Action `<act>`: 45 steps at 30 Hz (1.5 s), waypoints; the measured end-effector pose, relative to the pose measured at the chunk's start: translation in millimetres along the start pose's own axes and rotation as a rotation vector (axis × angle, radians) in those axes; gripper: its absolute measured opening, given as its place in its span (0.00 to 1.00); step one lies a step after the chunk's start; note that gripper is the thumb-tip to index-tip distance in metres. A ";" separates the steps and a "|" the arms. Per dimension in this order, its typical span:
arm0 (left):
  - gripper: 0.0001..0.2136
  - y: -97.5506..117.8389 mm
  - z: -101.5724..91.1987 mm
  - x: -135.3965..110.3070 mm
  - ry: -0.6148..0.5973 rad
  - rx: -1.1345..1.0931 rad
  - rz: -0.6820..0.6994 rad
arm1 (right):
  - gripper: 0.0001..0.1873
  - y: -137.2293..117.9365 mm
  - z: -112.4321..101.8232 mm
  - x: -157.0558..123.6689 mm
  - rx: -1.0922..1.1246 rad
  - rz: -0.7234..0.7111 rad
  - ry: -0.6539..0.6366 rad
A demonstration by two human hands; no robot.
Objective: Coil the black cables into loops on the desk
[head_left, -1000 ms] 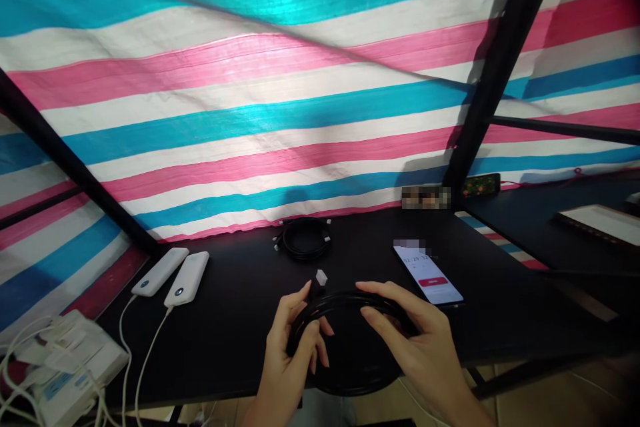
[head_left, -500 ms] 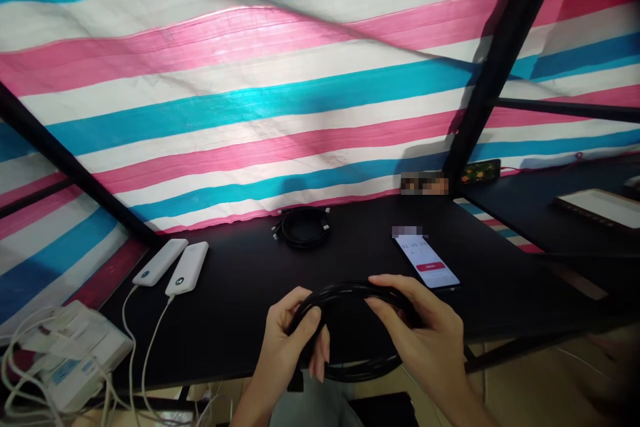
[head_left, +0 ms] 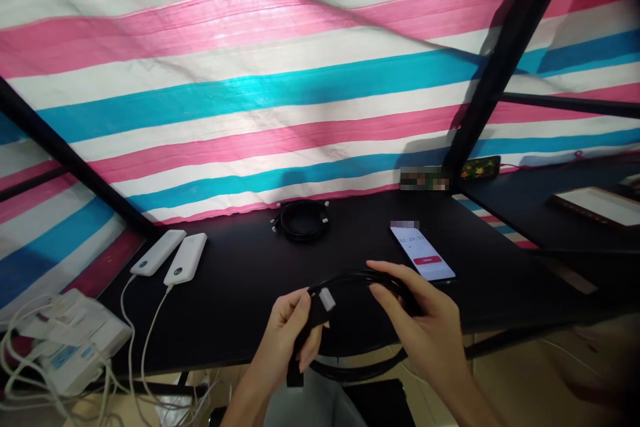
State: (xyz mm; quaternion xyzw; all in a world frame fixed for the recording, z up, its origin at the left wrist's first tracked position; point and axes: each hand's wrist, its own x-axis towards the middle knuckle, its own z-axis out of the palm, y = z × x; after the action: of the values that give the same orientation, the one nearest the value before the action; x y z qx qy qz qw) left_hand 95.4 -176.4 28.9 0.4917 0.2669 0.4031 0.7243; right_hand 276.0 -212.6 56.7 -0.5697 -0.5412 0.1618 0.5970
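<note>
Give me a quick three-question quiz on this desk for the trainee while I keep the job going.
1. True or false: the left hand and the right hand both hold black cable.
2. How many white power banks lie on the black desk?
3. Which lies on the desk behind the hands: A) a coiled black cable, B) a keyboard, C) a mug?

Key: 1 true; 2 two; 3 A.
</note>
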 end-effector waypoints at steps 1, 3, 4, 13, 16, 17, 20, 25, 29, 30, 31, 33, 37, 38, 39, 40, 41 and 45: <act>0.20 2.2 0.8 -0.5 -0.012 -0.032 -0.008 | 0.08 1.9 -0.3 1.5 0.015 0.032 -0.047; 0.20 7.4 3.0 -2.2 -0.050 -0.081 -0.010 | 0.09 5.6 -0.8 3.9 0.043 0.086 -0.121; 0.20 9.6 4.0 -3.1 -0.064 -0.092 0.000 | 0.10 7.2 -0.9 4.7 0.056 0.106 -0.150; 0.20 6.6 -4.7 -2.4 0.069 -0.259 0.068 | 0.17 8.8 -1.2 1.0 0.183 0.298 -0.425; 0.19 6.3 -7.1 -0.3 0.111 -0.463 0.068 | 0.17 11.0 -2.5 3.2 0.250 0.356 -0.444; 0.19 6.7 -7.4 0.1 0.117 -0.533 0.073 | 0.16 12.1 -2.5 3.9 0.259 0.365 -0.439; 0.16 7.1 -7.9 1.4 0.121 -0.704 0.112 | 0.17 13.9 0.7 3.9 0.274 0.404 -0.458; 0.05 -3.0 -8.8 4.9 0.130 -0.704 0.034 | 0.23 10.8 18.3 -4.3 0.788 0.595 -0.397; 0.08 -13.7 -6.1 7.7 0.220 -0.586 0.017 | 0.26 7.4 28.9 -6.5 1.094 0.727 -0.181; 0.08 -14.7 -4.5 8.1 0.236 -0.535 0.013 | 0.26 6.7 29.5 -6.0 1.107 0.735 -0.159; 0.09 -15.0 -2.6 8.2 0.252 -0.473 0.005 | 0.27 6.0 29.4 -5.5 1.106 0.731 -0.144; 0.11 -14.2 2.5 8.1 0.286 -0.328 -0.020 | 0.28 4.9 27.9 -5.0 1.087 0.690 -0.120; 0.14 -16.5 11.3 7.4 0.289 -0.043 -0.102 | 0.30 3.1 23.8 -8.9 1.042 0.546 -0.113; 0.14 -19.3 11.4 7.4 0.270 0.026 -0.132 | 0.30 2.6 22.8 -10.3 1.031 0.518 -0.134; 0.14 -22.7 10.2 7.7 0.251 0.091 -0.167 | 0.30 1.8 21.7 -11.6 1.012 0.498 -0.165; 0.15 -26.3 7.6 8.2 0.237 0.152 -0.198 | 0.29 0.7 20.3 -12.5 0.980 0.485 -0.203; 0.16 -29.4 3.8 9.0 0.230 0.212 -0.225 | 0.29 -0.5 18.8 -12.8 0.931 0.468 -0.239; 0.20 -29.3 -17.9 14.1 0.267 0.382 -0.168 | 0.25 -4.2 11.6 -9.0 0.600 0.374 -0.423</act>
State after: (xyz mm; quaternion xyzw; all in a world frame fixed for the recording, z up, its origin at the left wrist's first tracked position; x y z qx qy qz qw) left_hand 98.3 -161.2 -4.9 0.5382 0.4715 0.3449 0.6076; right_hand 261.3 -215.4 53.4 -0.4129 -0.4679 0.5316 0.5727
